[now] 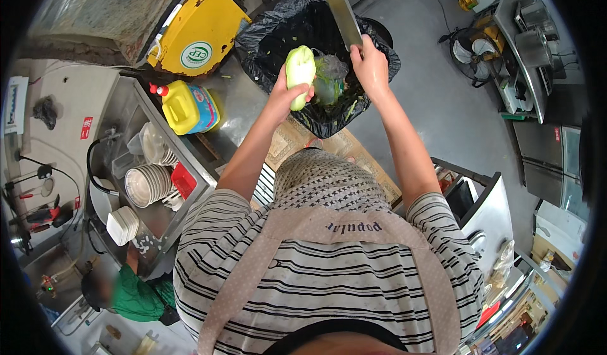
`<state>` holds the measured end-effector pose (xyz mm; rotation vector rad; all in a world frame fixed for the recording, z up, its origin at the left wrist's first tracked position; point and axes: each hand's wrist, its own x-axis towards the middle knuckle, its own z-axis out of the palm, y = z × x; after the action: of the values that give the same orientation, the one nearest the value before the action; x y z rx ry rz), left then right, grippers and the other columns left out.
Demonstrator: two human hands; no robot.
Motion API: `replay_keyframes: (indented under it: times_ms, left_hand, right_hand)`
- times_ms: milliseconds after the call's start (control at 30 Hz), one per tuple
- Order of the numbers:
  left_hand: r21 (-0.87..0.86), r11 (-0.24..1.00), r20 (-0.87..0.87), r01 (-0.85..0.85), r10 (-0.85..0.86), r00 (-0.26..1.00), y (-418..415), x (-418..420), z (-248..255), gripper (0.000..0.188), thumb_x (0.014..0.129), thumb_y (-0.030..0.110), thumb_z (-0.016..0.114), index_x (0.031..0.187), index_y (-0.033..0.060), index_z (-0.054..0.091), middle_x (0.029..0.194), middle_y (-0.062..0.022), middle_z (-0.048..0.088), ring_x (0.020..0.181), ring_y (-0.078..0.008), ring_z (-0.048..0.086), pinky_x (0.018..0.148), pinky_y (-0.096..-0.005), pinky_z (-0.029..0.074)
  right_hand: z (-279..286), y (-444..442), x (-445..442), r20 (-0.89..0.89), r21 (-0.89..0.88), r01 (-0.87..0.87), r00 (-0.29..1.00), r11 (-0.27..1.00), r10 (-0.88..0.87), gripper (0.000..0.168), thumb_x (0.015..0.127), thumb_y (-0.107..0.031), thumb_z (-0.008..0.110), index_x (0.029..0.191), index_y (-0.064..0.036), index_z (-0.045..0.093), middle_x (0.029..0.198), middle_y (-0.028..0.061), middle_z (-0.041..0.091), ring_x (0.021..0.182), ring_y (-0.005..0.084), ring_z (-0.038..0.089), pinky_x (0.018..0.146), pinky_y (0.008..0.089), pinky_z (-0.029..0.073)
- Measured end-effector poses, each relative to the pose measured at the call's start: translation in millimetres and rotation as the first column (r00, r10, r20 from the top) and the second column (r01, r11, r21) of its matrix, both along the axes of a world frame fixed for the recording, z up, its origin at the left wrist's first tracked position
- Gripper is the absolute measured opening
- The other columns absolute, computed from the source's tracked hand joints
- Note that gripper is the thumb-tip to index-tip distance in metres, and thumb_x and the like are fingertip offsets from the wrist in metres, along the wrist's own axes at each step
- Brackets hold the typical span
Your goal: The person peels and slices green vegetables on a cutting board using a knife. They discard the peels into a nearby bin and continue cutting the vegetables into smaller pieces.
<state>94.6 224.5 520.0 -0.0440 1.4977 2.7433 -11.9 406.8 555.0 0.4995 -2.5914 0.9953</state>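
Note:
My left hand (290,94) is wrapped around a pale green vegetable (300,72), perhaps a squash or gourd, which points away from me. In my right hand (371,65) is the handle end of a broad knife (340,11); its long blade extends up to the picture's top edge, apart from the vegetable. Both hands are above a bin lined with a black plastic bag (327,127). Inside the bag lie green scraps and a crumpled clear plastic bag (330,72). The knife's handle is mostly hidden by my fingers.
A yellow jug (182,110) stands left of the bin, near a rusty yellow panel (201,30). Stacked bowls (144,184) and a red basket (184,180) fill a steel sink (159,255). A person in green (137,293) is beside it. A floor fan (474,53) stands at right.

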Motion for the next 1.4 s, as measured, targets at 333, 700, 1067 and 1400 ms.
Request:
replay_keyframes:
  times_ms: [333, 700, 1067, 1400]
  left_hand:
    - [0.009, 0.999, 0.131, 0.032, -0.033, 0.991, 7, 16, 35, 0.029, 0.085, 0.0, 0.053, 0.112, -0.0009, 0.044, 0.091, -0.0115, 0.055, 0.066, -0.0162, 0.054, 0.055, -0.0267, 0.044]
    - [-0.037, 0.999, 0.198, -0.033, 0.04, 0.979, -4, 39, 41, 0.044, 0.085, 0.003, 0.055, 0.125, 0.003, 0.036, 0.099, -0.0137, 0.055, 0.066, -0.0163, 0.054, 0.052, -0.0277, 0.044]
    - [-0.939, 0.222, -0.335, -0.263, -0.416, 0.845, -3, 7, 31, 0.043, 0.072, 0.004, 0.067, 0.113, 0.002, 0.052, 0.138, -0.0196, 0.039, 0.132, -0.0307, 0.032, 0.108, -0.0423, 0.028]
    - [-0.988, 0.157, -0.122, -0.003, -0.754, 0.646, -4, -51, -53, 0.041, 0.075, 0.014, 0.071, 0.113, 0.0074, 0.055, 0.151, -0.021, 0.004, 0.138, -0.0422, 0.005, 0.112, -0.0459, 0.012]
  right_hand:
    - [27, 2, 47, -0.444, 0.47, -0.231, 0.772, 0.852, 0.455, 0.039, 0.073, -0.013, 0.059, 0.112, -0.017, 0.059, 0.067, 0.0019, 0.045, 0.059, 0.017, 0.053, 0.05, 0.0292, 0.045]
    - [-37, 41, 5, -0.246, 0.502, -0.047, 0.95, 0.864, 0.194, 0.034, 0.076, -0.008, 0.059, 0.109, -0.016, 0.062, 0.066, 0.006, 0.049, 0.057, 0.0249, 0.056, 0.05, 0.0367, 0.046]
    - [-13, 38, 34, -0.378, 0.663, -0.036, 0.845, 0.747, 0.377, 0.039, 0.075, -0.016, 0.056, 0.114, -0.015, 0.06, 0.071, 0.0012, 0.046, 0.065, 0.0166, 0.051, 0.056, 0.0305, 0.043]
    - [-7, 97, 55, -0.331, 0.812, 0.111, 0.896, 0.574, 0.295, 0.037, 0.075, -0.014, 0.055, 0.111, -0.009, 0.06, 0.078, -0.0009, 0.05, 0.071, 0.0144, 0.05, 0.058, 0.026, 0.039]
